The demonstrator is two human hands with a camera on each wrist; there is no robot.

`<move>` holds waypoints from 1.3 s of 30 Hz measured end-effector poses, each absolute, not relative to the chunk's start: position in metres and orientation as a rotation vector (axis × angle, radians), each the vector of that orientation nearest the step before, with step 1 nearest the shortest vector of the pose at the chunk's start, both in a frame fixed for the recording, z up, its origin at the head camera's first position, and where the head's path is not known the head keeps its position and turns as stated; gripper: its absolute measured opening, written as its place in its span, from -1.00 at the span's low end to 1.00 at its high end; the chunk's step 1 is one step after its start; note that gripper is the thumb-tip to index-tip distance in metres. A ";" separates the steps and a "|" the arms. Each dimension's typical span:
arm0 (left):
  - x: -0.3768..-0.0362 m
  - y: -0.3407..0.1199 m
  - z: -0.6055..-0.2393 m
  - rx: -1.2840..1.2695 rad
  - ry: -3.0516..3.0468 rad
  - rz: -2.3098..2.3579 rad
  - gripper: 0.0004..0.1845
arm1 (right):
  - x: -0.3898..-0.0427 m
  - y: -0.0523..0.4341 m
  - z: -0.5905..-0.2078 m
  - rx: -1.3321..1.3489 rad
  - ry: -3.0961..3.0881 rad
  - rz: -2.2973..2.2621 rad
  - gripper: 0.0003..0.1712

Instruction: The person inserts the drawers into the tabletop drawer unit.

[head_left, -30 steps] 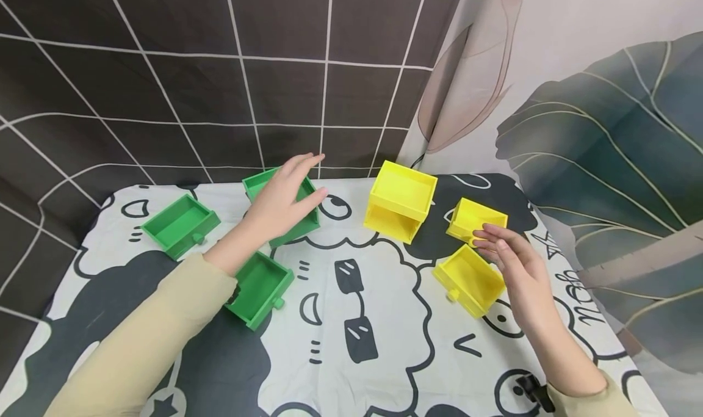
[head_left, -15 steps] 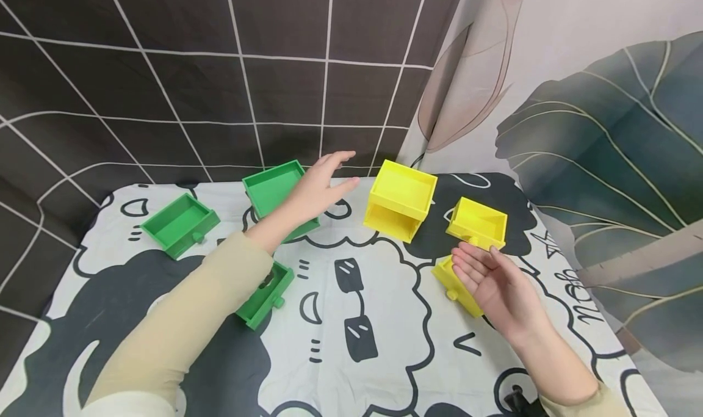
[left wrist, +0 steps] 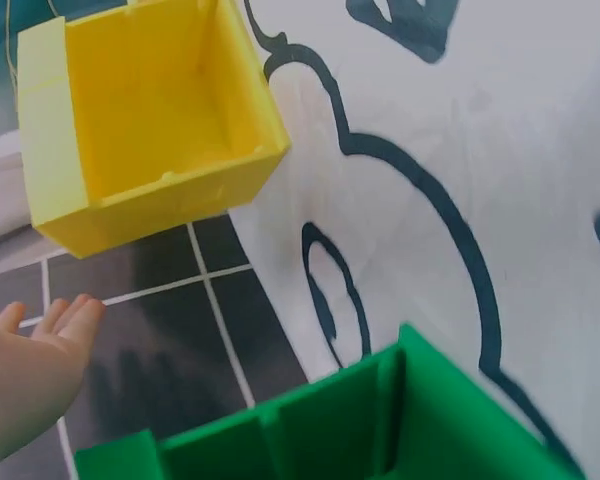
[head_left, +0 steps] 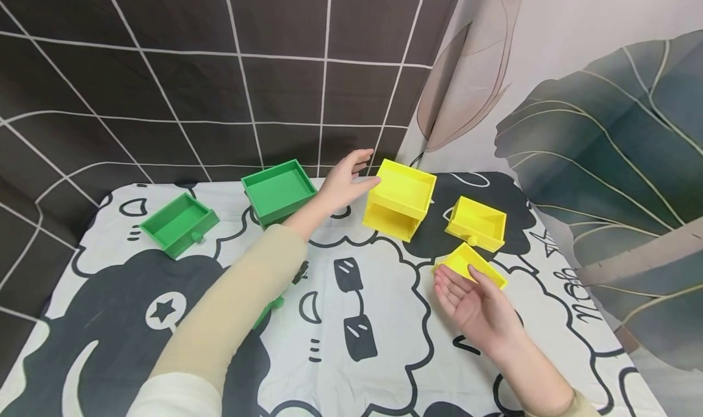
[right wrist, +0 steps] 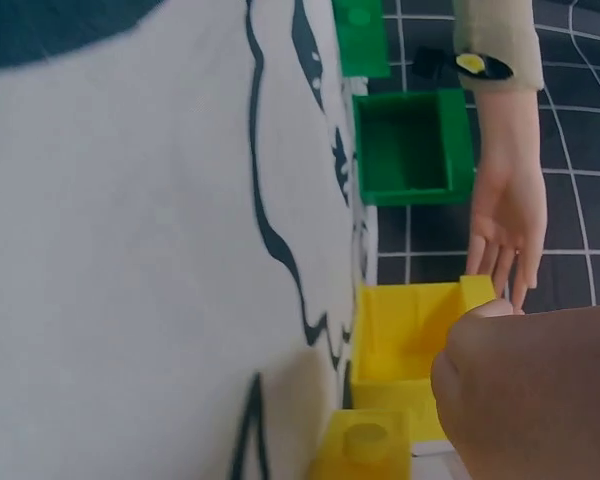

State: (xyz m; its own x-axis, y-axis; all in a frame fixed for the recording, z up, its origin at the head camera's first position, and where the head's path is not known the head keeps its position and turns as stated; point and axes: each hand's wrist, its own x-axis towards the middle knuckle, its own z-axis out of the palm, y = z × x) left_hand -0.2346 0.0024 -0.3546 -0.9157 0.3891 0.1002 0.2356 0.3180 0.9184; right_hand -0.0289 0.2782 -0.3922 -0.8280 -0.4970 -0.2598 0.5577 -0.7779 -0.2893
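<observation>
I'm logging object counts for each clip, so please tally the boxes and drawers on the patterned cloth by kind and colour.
Green cabinet: 1
Yellow cabinet: 1
Green drawers: 2, one mostly hidden in the head view by the left sleeve
Yellow drawers: 2
Total: 6

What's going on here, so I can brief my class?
A person reaches over a patterned cloth, gripping nothing. The left hand is beside the yellow cabinet; the right hand, palm showing, is by the front yellow drawer, with the back yellow drawer beyond it. One green drawer sits left of the green cabinet; another green drawer is mostly hidden behind the left sleeve.
</observation>
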 end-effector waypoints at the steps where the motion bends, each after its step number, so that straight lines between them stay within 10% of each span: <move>1: -0.235 0.004 -0.356 0.573 2.416 1.682 -0.28 | -0.028 0.278 -0.394 0.236 0.471 -2.511 -0.29; 39: -0.258 0.034 -0.394 0.287 2.073 1.910 -0.23 | -0.010 0.267 -0.424 1.029 0.607 -2.535 -0.51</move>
